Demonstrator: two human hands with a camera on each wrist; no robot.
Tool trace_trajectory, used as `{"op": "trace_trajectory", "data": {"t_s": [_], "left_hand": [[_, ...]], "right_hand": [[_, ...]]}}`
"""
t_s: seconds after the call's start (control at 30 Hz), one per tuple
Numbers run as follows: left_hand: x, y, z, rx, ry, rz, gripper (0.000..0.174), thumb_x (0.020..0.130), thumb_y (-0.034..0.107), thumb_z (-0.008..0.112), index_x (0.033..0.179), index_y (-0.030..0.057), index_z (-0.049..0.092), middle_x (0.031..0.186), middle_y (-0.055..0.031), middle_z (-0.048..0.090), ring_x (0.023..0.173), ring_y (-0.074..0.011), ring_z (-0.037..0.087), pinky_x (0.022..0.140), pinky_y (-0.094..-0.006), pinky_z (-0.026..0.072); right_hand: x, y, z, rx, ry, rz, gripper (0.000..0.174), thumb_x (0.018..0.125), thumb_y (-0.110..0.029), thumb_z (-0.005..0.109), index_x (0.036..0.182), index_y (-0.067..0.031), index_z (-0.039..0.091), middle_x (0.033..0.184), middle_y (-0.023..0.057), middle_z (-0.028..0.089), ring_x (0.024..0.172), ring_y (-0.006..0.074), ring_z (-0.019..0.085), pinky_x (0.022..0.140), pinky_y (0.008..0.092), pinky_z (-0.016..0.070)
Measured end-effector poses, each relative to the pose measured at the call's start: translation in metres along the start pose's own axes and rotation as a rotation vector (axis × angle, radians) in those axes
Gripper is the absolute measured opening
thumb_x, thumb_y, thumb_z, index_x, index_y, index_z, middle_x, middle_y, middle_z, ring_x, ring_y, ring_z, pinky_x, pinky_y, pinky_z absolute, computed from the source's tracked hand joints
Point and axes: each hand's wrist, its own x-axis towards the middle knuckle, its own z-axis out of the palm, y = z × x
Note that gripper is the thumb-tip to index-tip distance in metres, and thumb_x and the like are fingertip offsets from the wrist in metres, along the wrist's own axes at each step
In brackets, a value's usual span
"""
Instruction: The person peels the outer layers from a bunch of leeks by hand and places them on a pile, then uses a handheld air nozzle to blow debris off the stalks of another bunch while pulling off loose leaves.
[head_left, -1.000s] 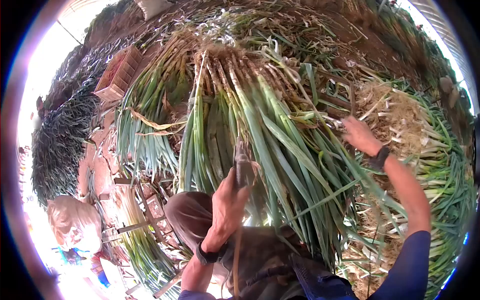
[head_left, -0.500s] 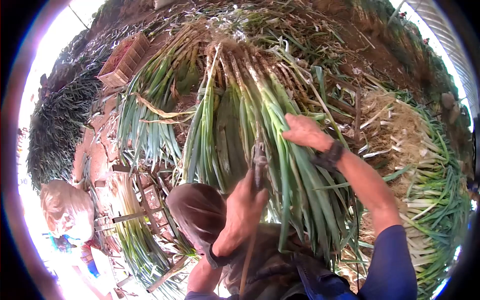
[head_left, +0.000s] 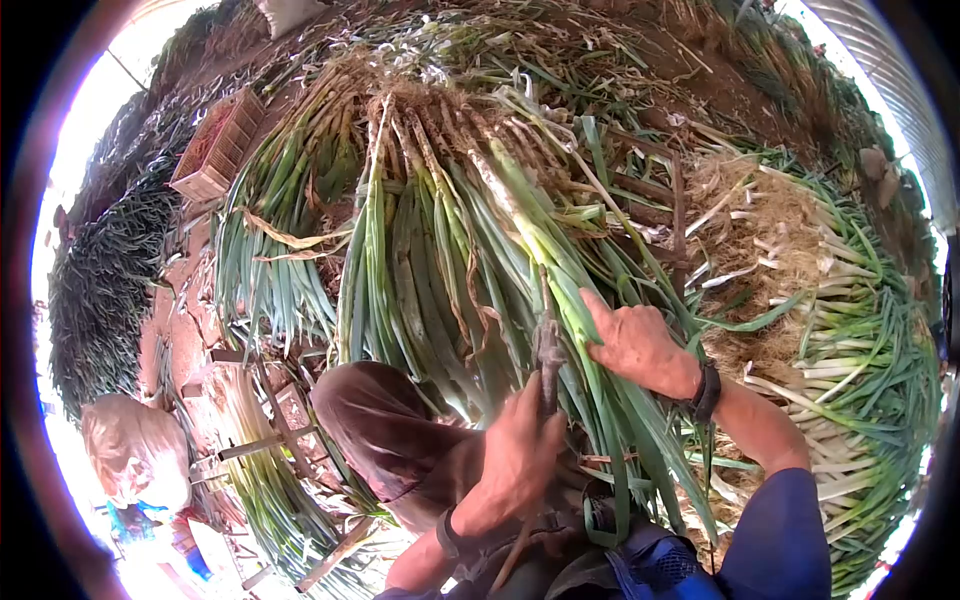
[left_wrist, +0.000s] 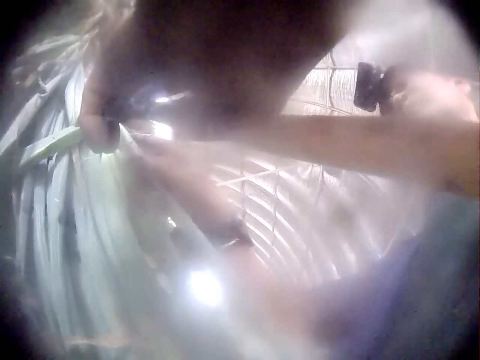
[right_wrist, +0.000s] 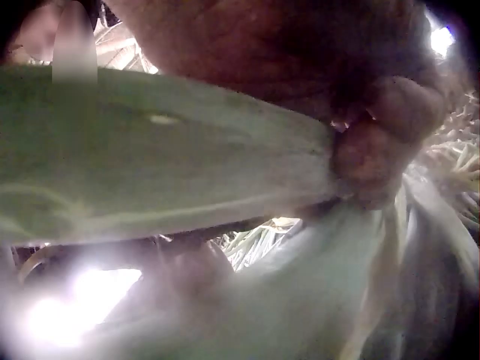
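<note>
Brought the person's right grip [head_left: 643, 345] down along a long, thick leek [head_left: 540, 228] with a pale, brown-streaked stem and green leaves. Reached toward the right side of the pile a second earlier, lay higher on the stem half a second earlier, and by this moment rested at the leafy part, nearer the lap. Curled the fingers around the greenery there, as shown close up by the right wrist camera.

Shifted the left grip [head_left: 522, 450] rightward too, ending just below the right grip. Held in it, with fingers closed around the handle, a narrow, worn, grey nozzle-like tool [head_left: 549, 352] with a slim brown hose [head_left: 513, 552] trailing down. Pointed the tool upward just beside the leek; could not tell whether touching, with the left wrist view washed out by glare.

Left the leek lying slantwise at the right of a broad fan of green, root-topped leeks [head_left: 412, 275], roots upward and leaves hanging toward the dark brown trouser leg [head_left: 375, 420].

Judging by the closeness of tool and leek, seemed to be in the midst of working on that single stalk. Appeared not yet to have lifted it clear of the fan.
</note>
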Motion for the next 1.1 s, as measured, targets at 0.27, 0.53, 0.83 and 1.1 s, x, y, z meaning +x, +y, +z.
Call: {"op": "trace_trajectory", "data": {"t_s": [0.27, 0.53, 0.83, 1.1], "left_hand": [[0.105, -0.020, -0.004, 0.036, 0.073, -0.086, 0.043, 0.096, 0.021, 0.060, 0.133, -0.0012, 0.056, 0.096, -0.0260, 0.066, 0.084, -0.0412, 0.068, 0.074, -0.0499, 0.0538], [0.174, -0.011, -0.033, -0.049, 0.045, -0.090, 0.036, 0.096, 0.023, 0.055, 0.122, -0.0017, 0.062, 0.079, -0.0194, 0.066, 0.070, -0.0304, 0.066, 0.069, -0.0459, 0.0525], [0.024, -0.003, -0.017, -0.003, -0.144, -0.104, 0.054, 0.093, 0.019, 0.065, 0.142, -0.0003, 0.052, 0.108, -0.0241, 0.065, 0.099, -0.0357, 0.065, 0.088, -0.0426, 0.0510], [-0.003, 0.009, -0.020, -0.006, -0.068, -0.006, 0.057, 0.092, 0.015, 0.065, 0.144, -0.0028, 0.050, 0.110, -0.0237, 0.065, 0.099, -0.0342, 0.067, 0.090, -0.0405, 0.0530]], "right_hand": [[-0.018, 0.015, 0.012, 0.158, 0.018, 0.014, 0.077, 0.086, -0.029, 0.072, 0.148, 0.0026, 0.039, 0.074, 0.0244, 0.067, 0.070, 0.0452, 0.067, 0.067, 0.0544, 0.0528], [-0.022, 0.046, 0.006, 0.043, -0.053, 0.010, 0.077, 0.081, -0.026, 0.078, 0.145, -0.0005, 0.044, 0.104, 0.0255, 0.069, 0.089, 0.0423, 0.069, 0.078, 0.0521, 0.0522], [0.043, 0.023, 0.045, 0.083, -0.044, 0.128, 0.094, 0.090, -0.049, 0.067, 0.154, 0.0071, 0.027, 0.126, 0.0311, 0.055, 0.115, 0.0449, 0.058, 0.103, 0.0560, 0.0424], [0.018, 0.028, -0.007, 0.146, 0.003, 0.095, 0.090, 0.077, -0.020, 0.070, 0.153, 0.0059, 0.027, 0.117, 0.0298, 0.060, 0.104, 0.0401, 0.065, 0.091, 0.0516, 0.0512]]}}
